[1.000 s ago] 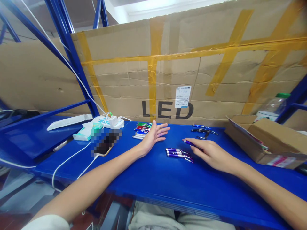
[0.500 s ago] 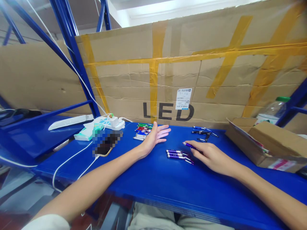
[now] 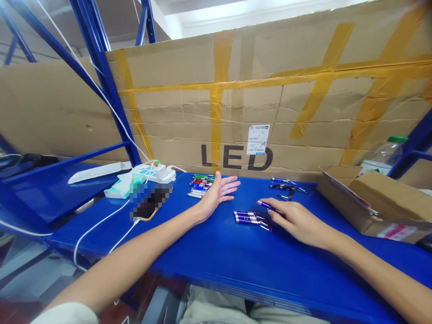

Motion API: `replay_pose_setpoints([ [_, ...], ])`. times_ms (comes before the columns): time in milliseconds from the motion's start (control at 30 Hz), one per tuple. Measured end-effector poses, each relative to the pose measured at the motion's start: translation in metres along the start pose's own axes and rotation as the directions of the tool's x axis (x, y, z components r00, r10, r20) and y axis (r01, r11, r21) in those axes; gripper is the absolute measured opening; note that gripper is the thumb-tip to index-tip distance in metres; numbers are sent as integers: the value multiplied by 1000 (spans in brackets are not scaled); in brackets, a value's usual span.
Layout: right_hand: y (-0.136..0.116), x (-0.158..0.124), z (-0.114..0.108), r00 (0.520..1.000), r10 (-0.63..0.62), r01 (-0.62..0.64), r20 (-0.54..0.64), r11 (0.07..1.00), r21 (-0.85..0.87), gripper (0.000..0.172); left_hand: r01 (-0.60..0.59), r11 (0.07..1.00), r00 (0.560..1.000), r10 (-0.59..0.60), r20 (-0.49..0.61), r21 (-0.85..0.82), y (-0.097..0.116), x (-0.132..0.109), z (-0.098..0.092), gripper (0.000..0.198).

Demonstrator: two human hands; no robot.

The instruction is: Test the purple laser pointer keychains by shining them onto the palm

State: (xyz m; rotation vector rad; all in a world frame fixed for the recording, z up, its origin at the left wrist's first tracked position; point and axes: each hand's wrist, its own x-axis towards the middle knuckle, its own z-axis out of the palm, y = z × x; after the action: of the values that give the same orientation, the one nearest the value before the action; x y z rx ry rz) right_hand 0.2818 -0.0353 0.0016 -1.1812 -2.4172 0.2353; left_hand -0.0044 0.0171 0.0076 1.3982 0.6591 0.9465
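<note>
Between the thumb and fingers of my right hand (image 3: 299, 220) is a purple pen (image 3: 266, 205), its tip pointing left. Just left of that hand, several purple pens (image 3: 245, 217) lie together on the blue tabletop (image 3: 202, 256). My left hand (image 3: 216, 198) is open with its fingers spread, holding nothing. Beside it lies a row of green, red, blue and silver pens (image 3: 199, 184), partly hidden behind the hand. Farther back on the right are a few blue and black pens (image 3: 285, 185).
An open cardboard box (image 3: 388, 202) stands at the right, with a green-capped bottle (image 3: 388, 153) behind it. At the left are a phone (image 3: 151, 202), a white power strip (image 3: 162, 172), a tissue pack (image 3: 121, 185) and white cables. A large taped carton (image 3: 189, 108) closes off the back.
The purple pen in my right hand has shifted its angle slightly. My left hand and the pens on the table look unmoved.
</note>
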Motion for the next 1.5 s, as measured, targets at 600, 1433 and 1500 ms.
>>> replay_pose_setpoints([
  [600, -35, -1, 13, 997, -3, -16, 79, 971, 240, 22, -456, 553, 890, 305, 340, 697, 6, -26, 23, 33],
  [1433, -35, 2, 16, 984, -139, 119, 109, 978, 170, 30, -221, 74, 975, -18, 223, 972, 49, -85, -106, 37],
  [1500, -36, 1, 16, 982, -138, 114, 127, 977, 178, 29, -226, 50, 974, -5, 226, 973, 44, -80, -105, 34],
])
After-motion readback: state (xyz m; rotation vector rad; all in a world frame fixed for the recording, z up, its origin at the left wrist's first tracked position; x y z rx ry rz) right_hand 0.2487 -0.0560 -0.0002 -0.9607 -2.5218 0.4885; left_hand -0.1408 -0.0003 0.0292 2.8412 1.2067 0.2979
